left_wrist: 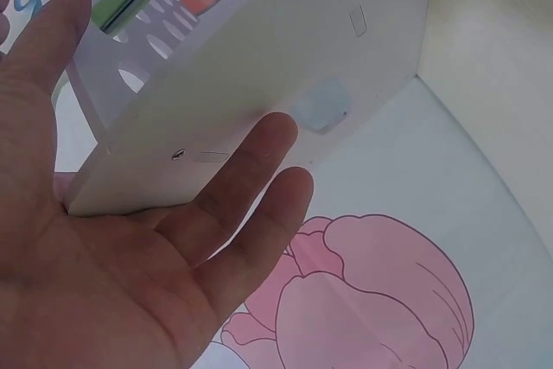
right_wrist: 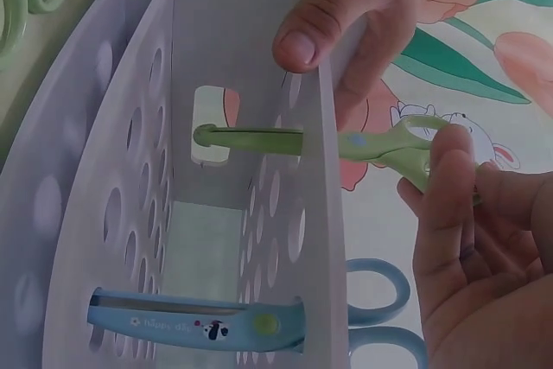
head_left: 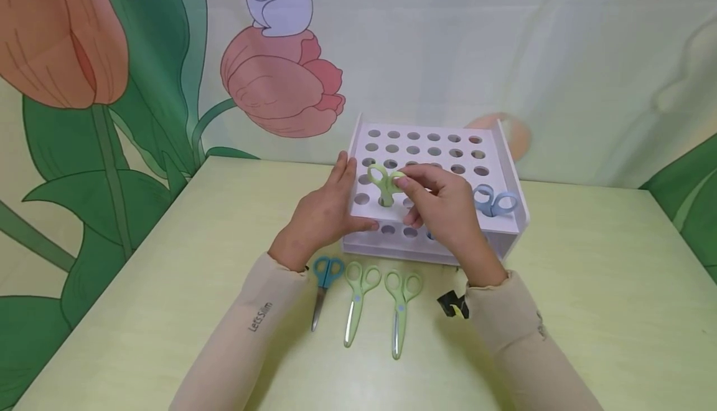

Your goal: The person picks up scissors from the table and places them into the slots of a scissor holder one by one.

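My right hand point(head_left: 439, 202) pinches the handle of light green scissors point(head_left: 385, 188) at the front of a white rack point(head_left: 512, 180) with round holes. In the right wrist view, the green scissors' blade passes down through a hole in the top panel, its tip inside the rack. My left hand point(head_left: 325, 212) rests against the rack's left side, its fingers point(left_wrist: 246, 170) extended along the wall and its thumb at the front edge. Blue scissors point(right_wrist: 216, 321) stand in a hole at the front right, handles above the panel.
Teal-handled scissors point(head_left: 325, 280) and two light green scissors, one at the middle point(head_left: 358, 299) and one at the right point(head_left: 400, 305), lie on the pale table point(head_left: 145, 311) before the rack. A printed flower backdrop point(head_left: 420, 43) hangs behind.
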Demonstrator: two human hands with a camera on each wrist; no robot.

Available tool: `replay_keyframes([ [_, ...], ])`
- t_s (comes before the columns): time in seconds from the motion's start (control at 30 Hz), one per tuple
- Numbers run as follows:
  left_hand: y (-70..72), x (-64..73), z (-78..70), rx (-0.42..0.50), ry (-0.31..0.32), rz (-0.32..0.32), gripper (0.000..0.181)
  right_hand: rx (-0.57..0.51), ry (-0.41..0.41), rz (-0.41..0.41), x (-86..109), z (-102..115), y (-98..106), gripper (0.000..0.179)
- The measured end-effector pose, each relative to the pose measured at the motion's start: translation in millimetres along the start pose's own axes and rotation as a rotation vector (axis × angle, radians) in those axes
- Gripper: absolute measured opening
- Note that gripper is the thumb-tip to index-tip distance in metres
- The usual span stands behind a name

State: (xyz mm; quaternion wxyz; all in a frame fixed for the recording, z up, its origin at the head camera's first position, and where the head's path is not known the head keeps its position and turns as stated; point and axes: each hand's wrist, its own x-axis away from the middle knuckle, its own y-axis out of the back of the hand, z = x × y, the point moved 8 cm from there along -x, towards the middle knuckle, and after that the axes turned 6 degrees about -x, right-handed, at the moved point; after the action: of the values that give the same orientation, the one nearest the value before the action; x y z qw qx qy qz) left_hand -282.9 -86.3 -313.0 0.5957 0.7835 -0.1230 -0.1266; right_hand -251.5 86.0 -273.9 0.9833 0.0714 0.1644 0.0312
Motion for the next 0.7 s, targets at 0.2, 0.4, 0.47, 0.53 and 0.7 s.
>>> replay_keyframes([
  [0.2,-0.1,-0.9,-0.5,-0.003,0.005,0.001,0.125,0.029,0.007,-0.002,-0.5,-3.5,0.6,0.02],
  [0.4,0.8,-0.6,-0.7,0.001,-0.015,-0.037,0.129,0.044,-0.002,0.001,-0.6,-7.4,-0.9,0.019],
  [0.47,1.1,-0.4,-0.5,0.0,-0.021,-0.048,0.13,0.055,-0.005,0.001,-0.3,-8.1,-1.0,0.019],
  [0.53,0.9,0.1,-0.3,0.002,-0.025,-0.05,0.131,0.069,-0.004,0.0,-0.1,-8.4,-1.0,0.019],
  [0.7,0.9,1.3,-0.7,0.002,-0.045,-0.051,0.13,0.108,0.003,0.008,-0.1,-8.6,-1.8,0.017],
])
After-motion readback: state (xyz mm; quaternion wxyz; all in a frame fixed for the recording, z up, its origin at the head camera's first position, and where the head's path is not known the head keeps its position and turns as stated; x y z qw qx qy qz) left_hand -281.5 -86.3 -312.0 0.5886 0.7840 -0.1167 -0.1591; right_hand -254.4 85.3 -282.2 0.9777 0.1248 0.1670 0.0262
